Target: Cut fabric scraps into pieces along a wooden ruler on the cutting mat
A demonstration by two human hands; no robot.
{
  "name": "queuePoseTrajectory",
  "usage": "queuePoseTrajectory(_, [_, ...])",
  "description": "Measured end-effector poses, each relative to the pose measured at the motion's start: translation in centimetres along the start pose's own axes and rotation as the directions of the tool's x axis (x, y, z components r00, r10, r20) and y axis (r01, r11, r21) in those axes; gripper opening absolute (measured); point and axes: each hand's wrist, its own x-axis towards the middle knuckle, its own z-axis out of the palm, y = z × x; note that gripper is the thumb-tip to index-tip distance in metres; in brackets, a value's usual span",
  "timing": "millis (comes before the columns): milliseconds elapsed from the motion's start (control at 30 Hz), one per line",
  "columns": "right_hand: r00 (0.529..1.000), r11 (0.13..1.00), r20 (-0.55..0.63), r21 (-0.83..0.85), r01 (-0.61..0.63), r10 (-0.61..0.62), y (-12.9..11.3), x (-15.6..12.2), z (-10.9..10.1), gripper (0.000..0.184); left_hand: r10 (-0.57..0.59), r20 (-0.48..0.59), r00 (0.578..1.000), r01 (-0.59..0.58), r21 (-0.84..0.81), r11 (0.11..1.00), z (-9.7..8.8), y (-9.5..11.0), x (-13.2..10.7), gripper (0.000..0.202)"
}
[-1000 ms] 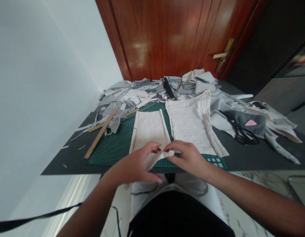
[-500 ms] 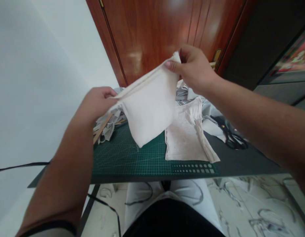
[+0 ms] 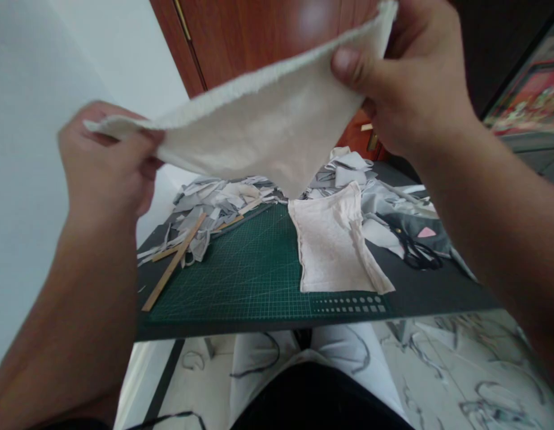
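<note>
Both my hands hold a cream piece of cloth (image 3: 263,131) up in the air, close to the camera and stretched between them. My left hand (image 3: 109,167) pinches its left corner, fingers closed. My right hand (image 3: 406,77) grips the upper right corner, thumb pressed on the cloth. The lower corner of the cloth hangs down above a green cutting mat (image 3: 241,275). A second cream cloth piece (image 3: 330,251) lies flat on the right part of the mat.
The dark table (image 3: 438,289) carries a heap of grey and white fabric scraps (image 3: 223,200) at the back, a wooden ruler (image 3: 171,266) at the left, and black scissors (image 3: 413,254) at the right. A brown door (image 3: 259,42) stands behind.
The cloth lay on the mat a second ago with both hands at its near edge. It has since been lifted, raised higher and brought close to the camera.
</note>
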Motion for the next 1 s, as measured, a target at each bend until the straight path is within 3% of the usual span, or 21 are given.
queuePoseTrajectory(33, [0.996, 0.996, 0.015, -0.012, 0.086, -0.086, 0.1, -2.2, -0.2, 0.031, -0.066, 0.069, 0.995, 0.066, 0.007, 0.998, -0.7, 0.1, -2.3, 0.036])
queuePoseTrajectory(100, [0.985, 0.995, 0.169, -0.098, -0.014, 0.031, 0.3, -6.9, -0.1, 0.034, -0.239, 0.242, 0.940, 0.236, 0.041, 0.971, -2.0, -0.2, -6.9, 0.032])
queuePoseTrajectory(167, [0.932, 0.976, 0.305, -0.154, -0.154, 0.195, 1.1, -11.6, 0.6, 0.032, -0.378, 0.448, 0.810, 0.368, 0.112, 0.923, -2.8, -0.9, -11.0, 0.030])
queuePoseTrajectory(233, [0.862, 0.936, 0.368, -0.171, -0.306, 0.349, 2.8, -15.8, 1.6, 0.032, -0.455, 0.615, 0.644, 0.446, 0.182, 0.876, -2.7, -2.2, -14.4, 0.034])
queuePoseTrajectory(300, [0.778, 0.877, 0.406, -0.197, -0.438, 0.480, 5.1, -19.0, 2.6, 0.034, -0.469, 0.757, 0.455, 0.496, 0.223, 0.839, -1.9, -3.9, -17.0, 0.039])
queuePoseTrajectory(333, [0.732, 0.842, 0.418, -0.219, -0.494, 0.538, 6.3, -20.2, 3.1, 0.034, -0.452, 0.806, 0.381, 0.498, 0.233, 0.835, -1.3, -4.8, -17.9, 0.040])
queuePoseTrajectory(400, [0.671, 0.792, 0.423, -0.272, -0.547, 0.609, 8.6, -21.6, 3.9, 0.035, -0.417, 0.862, 0.290, 0.448, 0.263, 0.855, -0.3, -6.6, -19.2, 0.039])
queuePoseTrajectory(467, [0.654, 0.778, 0.423, -0.311, -0.546, 0.627, 10.4, -21.7, 4.6, 0.034, -0.393, 0.871, 0.293, 0.354, 0.283, 0.891, 0.6, -8.1, -19.5, 0.037])
queuePoseTrajectory(600, [0.736, 0.804, 0.347, -0.385, -0.454, 0.582, 13.5, -18.9, 5.9, 0.031, -0.348, 0.827, 0.441, 0.260, 0.253, 0.932, 2.4, -10.6, -18.0, 0.035])
queuePoseTrajectory(667, [0.764, 0.799, 0.312, -0.438, -0.412, 0.565, 15.3, -17.2, 6.7, 0.028, -0.310, 0.818, 0.485, 0.261, 0.203, 0.944, 3.8, -11.8, -16.9, 0.034])
queuePoseTrajectory(733, [0.733, 0.779, 0.355, -0.502, -0.375, 0.581, 17.3, -16.0, 7.5, 0.026, -0.272, 0.838, 0.473, 0.255, 0.166, 0.953, 5.4, -13.1, -16.1, 0.032])
queuePoseTrajectory(833, [0.638, 0.733, 0.443, -0.612, -0.298, 0.629, 19.9, -15.2, 8.6, 0.024, -0.221, 0.887, 0.405, 0.243, 0.128, 0.962, 7.6, -14.7, -15.5, 0.031])
queuePoseTrajectory(867, [0.626, 0.713, 0.444, -0.646, -0.272, 0.641, 20.4, -15.1, 9.0, 0.025, -0.221, 0.892, 0.395, 0.223, 0.140, 0.965, 8.1, -15.0, -15.5, 0.030])
queuePoseTrajectory(1000, [0.661, 0.618, 0.363, -0.761, -0.197, 0.657, 21.2, -14.9, 9.7, 0.025, -0.270, 0.857, 0.439, 0.092, 0.257, 0.962, 9.4, -15.4, -15.5, 0.028])
